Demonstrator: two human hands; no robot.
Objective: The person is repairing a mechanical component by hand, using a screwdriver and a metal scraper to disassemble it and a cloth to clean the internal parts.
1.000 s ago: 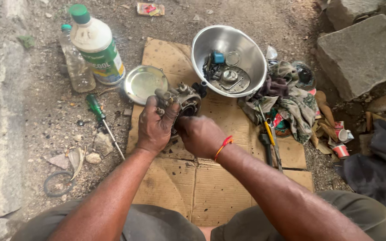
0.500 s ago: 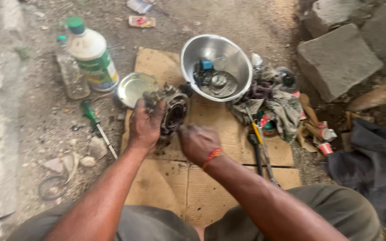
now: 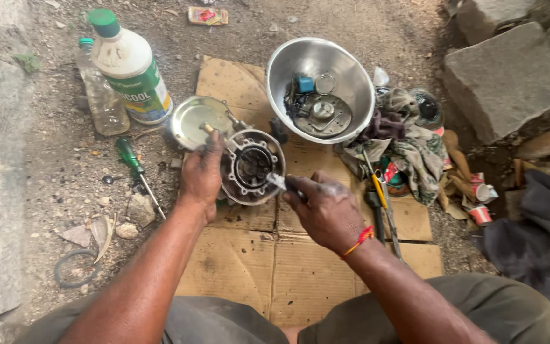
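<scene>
Now tilting round metal housing (image 3: 249,167) open-face up, left hand (image 3: 202,175) gripping its rim; right hand (image 3: 326,207) clenching thin tool (image 3: 278,181), tip entering the cavity, unlike earlier.

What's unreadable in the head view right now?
- Tool in the right hand: the fist hides all but its tip; kind unclear.
- Round metal housing: inner parts dark, too small to tell; the left hand covers its left edge.
- Steel bowl: small parts inside jumbled, mostly unidentifiable.
- Dark cloth: cut off by the right edge.
</scene>
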